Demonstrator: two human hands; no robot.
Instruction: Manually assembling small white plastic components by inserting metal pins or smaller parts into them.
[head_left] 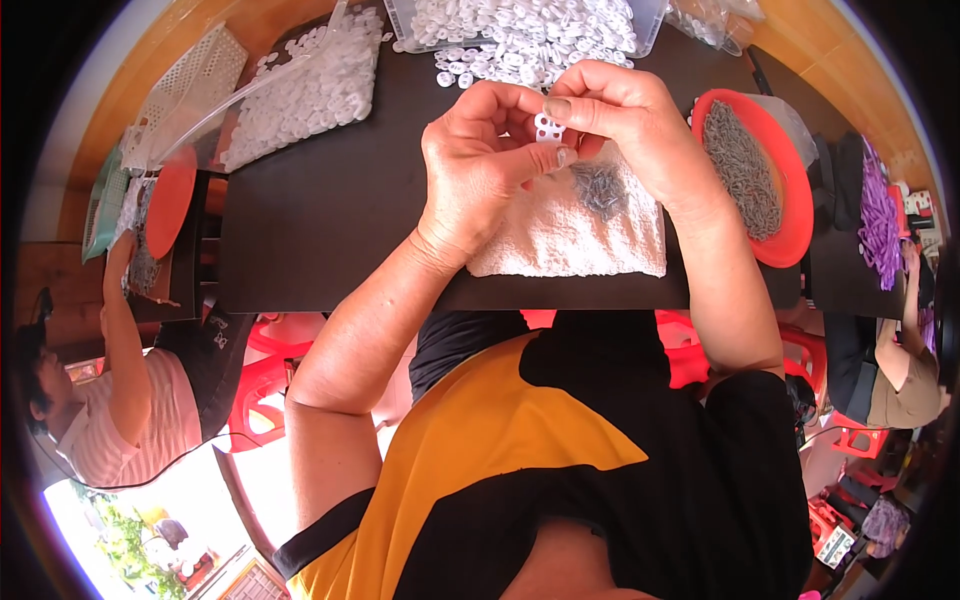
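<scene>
Beside an orange bowl of grey metal bits, both hands' fingertips pinch one white plastic piece.

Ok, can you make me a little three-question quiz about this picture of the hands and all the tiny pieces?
1. True or false: both hands pinch one small white plastic piece.
2. What lies under the little pile of grey metal bits? A) white towel B) red tray C) bare table
3. What colour is the tray of metal bits by the right hand?

Key: 1 true, the left hand too. 2 A, the white towel. 3 red.
</scene>
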